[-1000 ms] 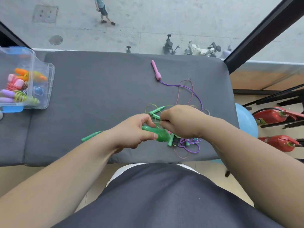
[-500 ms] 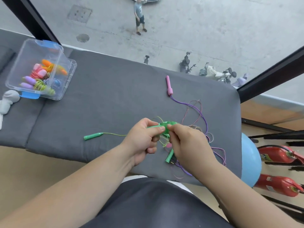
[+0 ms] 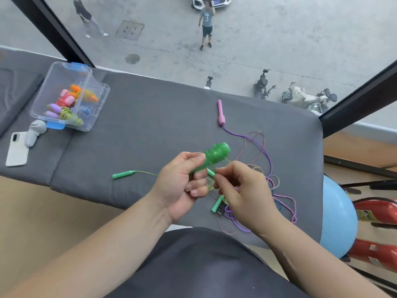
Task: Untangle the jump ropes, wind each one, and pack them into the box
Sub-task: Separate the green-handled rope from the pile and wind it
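Note:
My left hand grips a green jump-rope handle wound with green cord, lifted above the grey cushion. My right hand pinches the thin yellow-green cord just below that bundle. Another green handle lies to the left with its cord running toward my hands, and a third green handle lies under my right hand. A pink handle with a purple rope sprawls tangled on the right. The clear box at far left holds several wound ropes.
A white phone and a grey object lie beside the box. A blue ball and red fire extinguishers sit off the cushion's right edge. Behind the cushion is a window over a street.
Both hands have lifted the wound green bundle up off the cushion. The view has tilted, bringing the phone and more of the street into sight.

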Action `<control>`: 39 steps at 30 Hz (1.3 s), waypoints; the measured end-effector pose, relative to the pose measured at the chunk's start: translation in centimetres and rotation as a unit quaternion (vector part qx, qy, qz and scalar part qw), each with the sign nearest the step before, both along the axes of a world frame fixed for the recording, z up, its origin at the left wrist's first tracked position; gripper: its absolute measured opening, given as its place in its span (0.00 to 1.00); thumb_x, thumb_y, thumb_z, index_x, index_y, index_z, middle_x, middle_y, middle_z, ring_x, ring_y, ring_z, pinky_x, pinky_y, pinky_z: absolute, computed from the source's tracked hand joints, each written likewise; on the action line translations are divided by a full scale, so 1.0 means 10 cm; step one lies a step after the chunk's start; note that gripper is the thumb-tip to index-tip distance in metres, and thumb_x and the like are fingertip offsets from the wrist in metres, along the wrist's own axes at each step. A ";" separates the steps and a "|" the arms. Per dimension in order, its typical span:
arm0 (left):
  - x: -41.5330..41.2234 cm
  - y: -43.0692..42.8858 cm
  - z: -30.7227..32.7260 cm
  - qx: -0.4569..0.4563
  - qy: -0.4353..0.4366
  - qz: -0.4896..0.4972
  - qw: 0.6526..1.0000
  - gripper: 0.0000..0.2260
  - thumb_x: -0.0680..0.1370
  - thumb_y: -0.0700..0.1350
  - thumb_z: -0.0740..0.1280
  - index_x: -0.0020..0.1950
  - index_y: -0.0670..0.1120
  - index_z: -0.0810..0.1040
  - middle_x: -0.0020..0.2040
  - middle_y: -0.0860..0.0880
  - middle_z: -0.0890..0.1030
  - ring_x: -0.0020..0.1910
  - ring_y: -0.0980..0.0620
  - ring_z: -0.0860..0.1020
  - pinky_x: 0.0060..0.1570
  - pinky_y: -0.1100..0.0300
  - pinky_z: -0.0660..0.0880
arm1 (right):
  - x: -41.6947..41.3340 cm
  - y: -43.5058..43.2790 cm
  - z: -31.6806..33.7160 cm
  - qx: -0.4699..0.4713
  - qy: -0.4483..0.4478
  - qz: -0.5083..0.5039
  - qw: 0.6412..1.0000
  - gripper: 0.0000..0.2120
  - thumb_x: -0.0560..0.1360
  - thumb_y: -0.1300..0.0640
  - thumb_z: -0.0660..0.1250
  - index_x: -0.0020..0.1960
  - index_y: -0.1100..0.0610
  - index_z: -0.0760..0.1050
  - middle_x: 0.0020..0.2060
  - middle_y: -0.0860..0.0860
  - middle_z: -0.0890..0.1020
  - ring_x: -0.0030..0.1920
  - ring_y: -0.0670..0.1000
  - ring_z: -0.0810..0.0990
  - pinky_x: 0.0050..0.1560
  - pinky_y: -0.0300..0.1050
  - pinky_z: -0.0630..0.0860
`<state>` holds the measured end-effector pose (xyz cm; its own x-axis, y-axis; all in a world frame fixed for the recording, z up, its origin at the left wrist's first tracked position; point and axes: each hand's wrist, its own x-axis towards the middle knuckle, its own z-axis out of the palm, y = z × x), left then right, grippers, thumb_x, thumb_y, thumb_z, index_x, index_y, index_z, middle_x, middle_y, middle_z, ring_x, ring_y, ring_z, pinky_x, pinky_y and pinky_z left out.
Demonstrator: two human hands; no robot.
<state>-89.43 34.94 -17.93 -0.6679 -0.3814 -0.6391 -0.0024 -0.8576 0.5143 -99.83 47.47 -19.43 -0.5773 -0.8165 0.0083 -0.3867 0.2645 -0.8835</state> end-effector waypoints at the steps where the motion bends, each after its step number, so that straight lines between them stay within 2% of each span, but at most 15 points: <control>1: 0.00 0.03 0.02 0.009 0.016 -0.002 1.000 0.05 0.77 0.42 0.66 0.47 0.47 0.70 0.31 0.49 0.64 0.21 0.58 0.57 0.20 0.65 0.58 | -0.04 0.05 -0.02 0.000 -0.028 0.018 0.999 0.05 0.77 0.61 0.69 0.43 0.54 0.77 0.33 0.44 0.82 0.33 0.47 0.79 0.36 0.40 0.75; 3: 0.04 0.09 0.05 0.019 0.038 -0.026 0.999 0.06 0.76 0.43 0.67 0.44 0.48 0.70 0.30 0.50 0.64 0.21 0.59 0.57 0.20 0.66 0.57 | -0.12 0.14 -0.08 0.010 -0.052 0.061 0.997 0.07 0.78 0.59 0.68 0.42 0.53 0.77 0.31 0.44 0.81 0.32 0.46 0.78 0.36 0.36 0.72; 6: 0.14 0.14 0.08 -0.012 0.019 -0.097 0.995 0.06 0.74 0.43 0.70 0.45 0.49 0.73 0.29 0.51 0.64 0.20 0.60 0.58 0.20 0.68 0.56 | -0.28 0.21 -0.18 0.048 0.007 0.151 0.987 0.09 0.79 0.52 0.64 0.45 0.55 0.80 0.28 0.38 0.75 0.30 0.43 0.73 0.34 0.31 0.66; 8: 0.22 0.16 0.09 -0.041 -0.021 -0.145 0.988 0.06 0.73 0.43 0.70 0.46 0.49 0.74 0.29 0.50 0.63 0.20 0.60 0.56 0.20 0.69 0.55 | -0.40 0.19 -0.23 0.081 0.079 0.223 0.968 0.13 0.79 0.50 0.60 0.48 0.54 0.81 0.32 0.37 0.75 0.34 0.44 0.74 0.37 0.36 0.70; 10: 0.29 0.18 0.09 -0.072 -0.059 -0.195 0.976 0.05 0.74 0.41 0.69 0.46 0.49 0.74 0.31 0.50 0.61 0.22 0.59 0.55 0.22 0.68 0.53 | -0.49 0.15 -0.30 0.102 0.153 0.282 0.942 0.13 0.77 0.50 0.58 0.48 0.54 0.80 0.38 0.44 0.79 0.41 0.51 0.78 0.40 0.45 0.73; 14: 0.39 0.26 0.06 -0.174 -0.140 -0.299 0.928 0.09 0.79 0.36 0.69 0.49 0.48 0.73 0.30 0.50 0.63 0.25 0.56 0.55 0.27 0.64 0.51 | -0.61 0.07 -0.31 0.103 0.226 0.362 0.899 0.09 0.81 0.51 0.64 0.52 0.53 0.80 0.45 0.48 0.80 0.47 0.52 0.77 0.44 0.40 0.65; 17: 0.41 0.29 -0.02 -0.250 -0.202 -0.339 0.884 0.08 0.78 0.37 0.70 0.48 0.49 0.74 0.30 0.49 0.66 0.25 0.54 0.58 0.26 0.64 0.55 | -0.57 -0.04 -0.19 0.118 0.227 0.369 0.894 0.08 0.80 0.50 0.65 0.53 0.53 0.80 0.47 0.48 0.81 0.47 0.49 0.76 0.44 0.39 0.64; 19: 0.42 0.30 -0.09 -0.293 -0.245 -0.344 0.858 0.09 0.78 0.40 0.72 0.46 0.51 0.74 0.29 0.49 0.67 0.25 0.53 0.59 0.27 0.62 0.54 | -0.45 -0.12 -0.14 0.128 0.227 0.351 0.899 0.07 0.79 0.50 0.66 0.51 0.52 0.80 0.45 0.48 0.82 0.45 0.50 0.75 0.45 0.43 0.69; 21: 0.41 0.30 -0.11 -0.285 -0.267 -0.297 0.872 0.10 0.78 0.40 0.71 0.45 0.52 0.72 0.28 0.49 0.67 0.24 0.53 0.57 0.29 0.61 0.53 | -0.30 -0.17 -0.10 0.150 0.224 0.309 0.912 0.06 0.78 0.51 0.65 0.47 0.51 0.80 0.42 0.49 0.83 0.44 0.54 0.78 0.46 0.48 0.75; 23: 0.35 0.27 -0.07 -0.218 -0.250 -0.207 0.920 0.09 0.80 0.40 0.68 0.48 0.49 0.69 0.27 0.51 0.65 0.24 0.55 0.55 0.26 0.64 0.52 | -0.21 -0.19 -0.03 0.164 0.189 0.232 0.940 0.07 0.77 0.51 0.64 0.45 0.51 0.79 0.40 0.51 0.83 0.43 0.57 0.79 0.45 0.50 0.77; 25: 0.28 0.25 -0.01 -0.173 -0.226 -0.143 0.948 0.08 0.82 0.40 0.66 0.51 0.47 0.67 0.27 0.52 0.64 0.23 0.56 0.54 0.23 0.66 0.53 | -0.14 -0.17 0.04 0.158 0.157 0.157 0.962 0.08 0.77 0.52 0.63 0.44 0.53 0.79 0.39 0.51 0.83 0.43 0.57 0.78 0.44 0.50 0.77; 31: 0.11 0.36 -0.01 -0.148 -0.220 -0.075 0.961 0.07 0.83 0.39 0.64 0.50 0.46 0.67 0.27 0.51 0.64 0.22 0.56 0.55 0.23 0.65 0.53 | 0.06 0.06 0.04 0.093 0.141 0.071 0.983 0.09 0.77 0.57 0.61 0.46 0.58 0.80 0.37 0.54 0.82 0.41 0.60 0.78 0.44 0.53 0.76; 34: 0.03 0.35 0.02 -0.149 -0.207 -0.036 0.966 0.06 0.83 0.38 0.64 0.50 0.46 0.68 0.28 0.51 0.66 0.23 0.56 0.56 0.24 0.65 0.55 | 0.10 0.14 0.01 0.023 0.128 0.028 0.991 0.08 0.77 0.62 0.64 0.50 0.59 0.82 0.36 0.54 0.83 0.39 0.56 0.77 0.42 0.48 0.72; 36: -0.01 0.36 0.05 -0.137 -0.181 -0.018 0.974 0.05 0.83 0.39 0.64 0.51 0.46 0.68 0.29 0.50 0.67 0.23 0.56 0.58 0.24 0.64 0.58 | 0.10 0.19 -0.02 -0.023 0.121 0.004 0.992 0.09 0.76 0.61 0.66 0.53 0.58 0.83 0.38 0.52 0.84 0.40 0.52 0.78 0.41 0.41 0.70; 39: -0.04 0.37 0.15 -0.083 -0.099 0.016 0.991 0.04 0.83 0.40 0.62 0.50 0.46 0.69 0.30 0.48 0.67 0.22 0.56 0.60 0.22 0.65 0.60 | 0.06 0.28 -0.08 -0.080 0.070 -0.007 0.994 0.06 0.76 0.57 0.68 0.48 0.58 0.82 0.39 0.49 0.85 0.39 0.50 0.81 0.42 0.44 0.77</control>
<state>-89.81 38.66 -16.48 -0.5209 -0.5112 -0.6836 -0.0925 -0.7623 0.6406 -99.23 50.29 -20.26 -0.5734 -0.7896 0.2184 -0.5060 0.1317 -0.8524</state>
